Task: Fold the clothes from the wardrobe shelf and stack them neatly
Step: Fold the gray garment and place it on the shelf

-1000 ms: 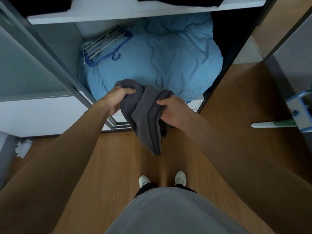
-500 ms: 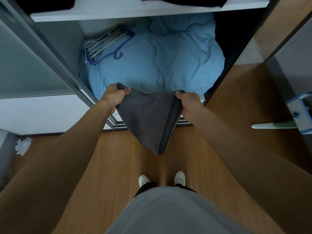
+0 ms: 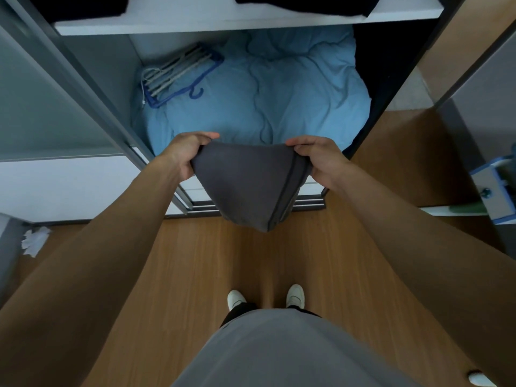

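A dark grey garment (image 3: 248, 185) hangs in the air in front of the open wardrobe, stretched flat between both hands and tapering to a point below. My left hand (image 3: 187, 153) grips its upper left corner. My right hand (image 3: 318, 160) grips its upper right corner, beside a darker seam. Above, the white wardrobe shelf (image 3: 245, 22) carries dark clothes (image 3: 304, 2) at its top edge, mostly cut off by the frame.
A light blue duvet (image 3: 268, 96) fills the lower compartment, with blue and white hangers (image 3: 178, 74) on it. The sliding door (image 3: 55, 113) stands at the left. Crumpled paper (image 3: 35, 241) lies on the wooden floor (image 3: 212, 263). A blue-white object (image 3: 494, 188) juts in at the right.
My hands moved apart and slightly up, spreading the bunched grey garment into a flat stretched shape between them.
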Demonstrator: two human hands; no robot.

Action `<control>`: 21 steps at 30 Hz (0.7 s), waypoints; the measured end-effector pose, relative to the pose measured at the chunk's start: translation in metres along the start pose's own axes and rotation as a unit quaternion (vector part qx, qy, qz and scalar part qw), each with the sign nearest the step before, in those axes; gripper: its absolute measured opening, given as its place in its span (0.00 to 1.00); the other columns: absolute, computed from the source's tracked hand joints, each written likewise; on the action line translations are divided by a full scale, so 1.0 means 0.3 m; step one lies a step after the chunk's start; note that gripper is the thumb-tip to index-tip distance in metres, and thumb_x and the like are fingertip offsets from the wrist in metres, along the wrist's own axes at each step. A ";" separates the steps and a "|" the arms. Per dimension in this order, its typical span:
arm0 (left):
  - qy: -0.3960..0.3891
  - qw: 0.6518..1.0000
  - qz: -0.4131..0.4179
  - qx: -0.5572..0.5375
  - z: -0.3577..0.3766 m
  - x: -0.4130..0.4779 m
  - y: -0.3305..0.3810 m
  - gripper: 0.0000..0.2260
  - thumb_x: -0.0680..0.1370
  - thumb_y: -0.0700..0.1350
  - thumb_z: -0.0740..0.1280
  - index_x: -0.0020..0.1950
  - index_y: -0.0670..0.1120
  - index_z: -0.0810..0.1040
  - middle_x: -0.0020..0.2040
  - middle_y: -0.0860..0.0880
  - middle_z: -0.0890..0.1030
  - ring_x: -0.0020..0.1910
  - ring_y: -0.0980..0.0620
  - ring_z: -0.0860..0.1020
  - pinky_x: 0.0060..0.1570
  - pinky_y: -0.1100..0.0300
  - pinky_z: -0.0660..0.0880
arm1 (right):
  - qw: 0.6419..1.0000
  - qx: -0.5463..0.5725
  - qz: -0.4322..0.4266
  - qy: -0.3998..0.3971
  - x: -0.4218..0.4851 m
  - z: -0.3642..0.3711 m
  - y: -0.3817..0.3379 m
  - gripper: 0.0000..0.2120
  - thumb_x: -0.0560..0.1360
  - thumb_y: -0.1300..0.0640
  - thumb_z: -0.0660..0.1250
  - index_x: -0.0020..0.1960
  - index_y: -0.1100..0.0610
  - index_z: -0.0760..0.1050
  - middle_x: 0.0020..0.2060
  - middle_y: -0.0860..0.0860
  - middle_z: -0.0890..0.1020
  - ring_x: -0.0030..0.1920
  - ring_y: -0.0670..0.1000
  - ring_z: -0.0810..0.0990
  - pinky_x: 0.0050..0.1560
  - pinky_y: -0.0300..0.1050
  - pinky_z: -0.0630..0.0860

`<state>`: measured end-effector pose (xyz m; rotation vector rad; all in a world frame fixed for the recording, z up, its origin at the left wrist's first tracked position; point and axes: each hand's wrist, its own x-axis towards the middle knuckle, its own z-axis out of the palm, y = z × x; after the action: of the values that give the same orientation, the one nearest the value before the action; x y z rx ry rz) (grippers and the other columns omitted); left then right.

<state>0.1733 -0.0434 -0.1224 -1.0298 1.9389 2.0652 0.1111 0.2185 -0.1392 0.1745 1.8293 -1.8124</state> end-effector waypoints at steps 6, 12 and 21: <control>0.013 0.997 0.053 0.047 -0.008 -0.027 -0.007 0.12 0.78 0.37 0.63 0.49 0.49 0.85 0.48 0.48 0.83 0.41 0.54 0.79 0.36 0.64 0.77 | 1.000 0.016 0.003 0.004 -0.006 -0.017 -0.001 0.12 0.78 0.68 0.64 0.54 0.58 0.83 0.52 0.54 0.85 0.54 0.52 0.84 0.56 0.44 0.81; -0.043 0.983 0.106 0.143 -0.025 -0.031 -0.009 0.13 0.75 0.35 0.71 0.54 0.51 0.83 0.52 0.48 0.84 0.49 0.52 0.82 0.51 0.62 0.79 | 0.999 -0.037 -0.007 -0.029 -0.033 -0.035 -0.010 0.19 0.74 0.69 0.70 0.65 0.61 0.78 0.59 0.57 0.82 0.59 0.54 0.82 0.62 0.45 0.78; -0.045 0.944 0.109 0.307 -0.030 -0.030 -0.019 0.29 0.69 0.38 0.79 0.68 0.47 0.75 0.57 0.51 0.78 0.56 0.53 0.76 0.48 0.71 0.70 | 0.915 -0.396 -0.062 -0.040 -0.053 0.011 -0.031 0.21 0.69 0.64 0.76 0.60 0.57 0.75 0.50 0.50 0.78 0.49 0.48 0.77 0.49 0.37 0.77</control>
<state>0.1865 -0.0475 -0.1218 -0.5907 2.4861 1.3774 0.1210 0.2193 -0.1236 -0.3225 2.3876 -0.9924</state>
